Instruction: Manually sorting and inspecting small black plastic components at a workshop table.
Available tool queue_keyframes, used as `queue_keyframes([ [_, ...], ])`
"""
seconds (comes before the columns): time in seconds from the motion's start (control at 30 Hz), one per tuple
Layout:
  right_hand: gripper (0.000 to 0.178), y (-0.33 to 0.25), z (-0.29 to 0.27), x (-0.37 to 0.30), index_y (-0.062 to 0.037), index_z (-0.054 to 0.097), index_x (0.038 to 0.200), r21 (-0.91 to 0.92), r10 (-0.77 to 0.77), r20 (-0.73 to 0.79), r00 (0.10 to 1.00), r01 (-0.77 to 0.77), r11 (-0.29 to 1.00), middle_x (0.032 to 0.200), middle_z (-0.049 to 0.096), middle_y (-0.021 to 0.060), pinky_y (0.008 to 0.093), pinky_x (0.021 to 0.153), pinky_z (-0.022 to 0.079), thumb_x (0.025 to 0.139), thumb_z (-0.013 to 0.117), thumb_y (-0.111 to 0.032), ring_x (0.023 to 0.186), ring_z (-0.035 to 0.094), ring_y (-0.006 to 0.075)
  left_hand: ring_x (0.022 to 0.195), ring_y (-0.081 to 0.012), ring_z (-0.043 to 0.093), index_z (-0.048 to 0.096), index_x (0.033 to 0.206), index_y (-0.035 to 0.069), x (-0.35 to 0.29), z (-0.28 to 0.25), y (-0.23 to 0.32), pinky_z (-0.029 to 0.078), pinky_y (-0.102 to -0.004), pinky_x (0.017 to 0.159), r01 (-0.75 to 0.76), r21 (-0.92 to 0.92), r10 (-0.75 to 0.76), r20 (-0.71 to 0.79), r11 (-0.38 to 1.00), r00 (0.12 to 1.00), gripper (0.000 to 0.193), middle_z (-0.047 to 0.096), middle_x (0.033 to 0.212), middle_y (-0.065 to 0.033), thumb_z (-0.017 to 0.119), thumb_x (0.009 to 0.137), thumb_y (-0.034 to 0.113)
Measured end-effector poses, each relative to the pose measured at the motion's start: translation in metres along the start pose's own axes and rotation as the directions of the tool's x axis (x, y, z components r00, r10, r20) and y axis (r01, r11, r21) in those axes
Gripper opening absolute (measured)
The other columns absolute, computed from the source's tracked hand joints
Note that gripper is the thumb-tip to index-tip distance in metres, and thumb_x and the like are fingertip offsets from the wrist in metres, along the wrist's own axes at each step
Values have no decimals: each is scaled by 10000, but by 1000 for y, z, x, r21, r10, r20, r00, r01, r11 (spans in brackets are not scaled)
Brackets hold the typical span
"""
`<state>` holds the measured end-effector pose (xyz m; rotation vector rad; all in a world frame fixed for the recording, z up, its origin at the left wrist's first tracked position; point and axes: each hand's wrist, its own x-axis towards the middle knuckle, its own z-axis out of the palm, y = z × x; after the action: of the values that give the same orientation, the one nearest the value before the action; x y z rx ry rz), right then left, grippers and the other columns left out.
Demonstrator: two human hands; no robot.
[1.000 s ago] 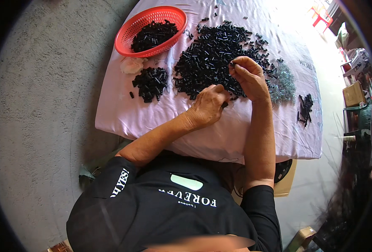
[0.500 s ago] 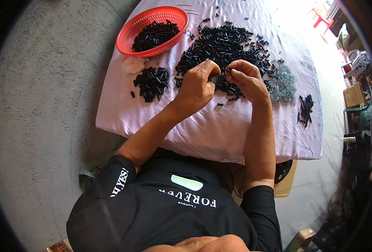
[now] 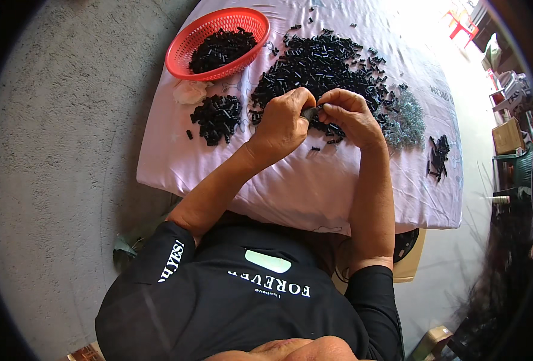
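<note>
My left hand (image 3: pixel 286 118) is closed round a small dark piece, only part of which shows between thumb and forefinger. Close against it, my right hand (image 3: pixel 355 117) pinches a tiny black piece at its fingertips. The two sets of fingertips nearly meet; whether the pieces touch is too small to tell. Just beyond both hands spreads a large heap of small black plastic pieces (image 3: pixel 314 63). A smaller pile of black pieces (image 3: pixel 217 119) lies to the left of my left hand. Right of my right hand is a heap of small clear or silvery parts (image 3: pixel 406 120).
A red plastic basket (image 3: pixel 257 36) holding more black pieces stands at the far left of the cloth-covered table (image 3: pixel 266 192). Beside it lies a pale crumpled item (image 3: pixel 191 92). Slender black pieces (image 3: pixel 439 157) sit near the right edge. Farther right are a cardboard box (image 3: pixel 508 137) and a red stool (image 3: pixel 461 30).
My right hand has moved slightly left, bringing its fingertips up to my left hand. My left hand has stayed almost still.
</note>
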<state>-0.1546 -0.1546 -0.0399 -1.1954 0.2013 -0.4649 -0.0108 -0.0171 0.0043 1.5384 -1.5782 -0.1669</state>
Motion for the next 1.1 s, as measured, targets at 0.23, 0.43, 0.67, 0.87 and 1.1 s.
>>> queue_keyframes([
  [0.23, 139, 0, -2, -1, 1, 624, 1028, 63, 11, -3, 1000, -11, 998, 872, 657, 46, 228, 718, 537, 905, 636, -61, 772, 639, 108, 726, -244, 647, 570, 922, 4, -1, 1, -1, 509, -341, 673, 34, -44, -35, -15, 998, 999, 195, 632, 797, -145, 559, 761, -106],
  [0.43, 126, -1, 1, -1, 4, 652, 1016, 5, 0, -20, 1000, 0, 1000, 839, 664, 37, 208, 695, 533, 908, 630, -58, 742, 640, 88, 735, -213, 653, 569, 927, 7, -1, 0, 6, 516, -324, 684, 42, -71, -44, -25, 997, 999, 203, 643, 810, -138, 556, 760, -108],
  [0.67, 139, 0, -2, -1, 8, 622, 1030, -21, 17, 9, 1000, -17, 1000, 876, 659, 47, 224, 718, 538, 906, 630, -55, 770, 635, 101, 749, -196, 655, 574, 949, 6, 0, -1, 8, 521, -311, 707, 96, -112, -95, 10, 989, 995, 222, 648, 820, -130, 549, 761, -110],
  [0.87, 140, 0, -1, -1, 10, 623, 1031, 31, 17, 3, 1000, -17, 999, 881, 661, 51, 223, 717, 537, 909, 626, -58, 772, 636, 102, 811, -152, 654, 580, 985, 0, 1, -4, 8, 523, -291, 760, 167, -190, -159, 59, 967, 986, 234, 664, 860, -105, 555, 775, -99],
  [1.1, 142, -1, 0, -1, 11, 625, 1030, 41, 13, 7, 1000, -13, 999, 871, 654, 45, 221, 707, 527, 911, 627, -66, 767, 628, 101, 839, -155, 653, 569, 1001, -10, 1, -7, 10, 526, -299, 779, 186, -201, -173, 81, 962, 982, 302, 660, 882, -119, 470, 740, -124],
])
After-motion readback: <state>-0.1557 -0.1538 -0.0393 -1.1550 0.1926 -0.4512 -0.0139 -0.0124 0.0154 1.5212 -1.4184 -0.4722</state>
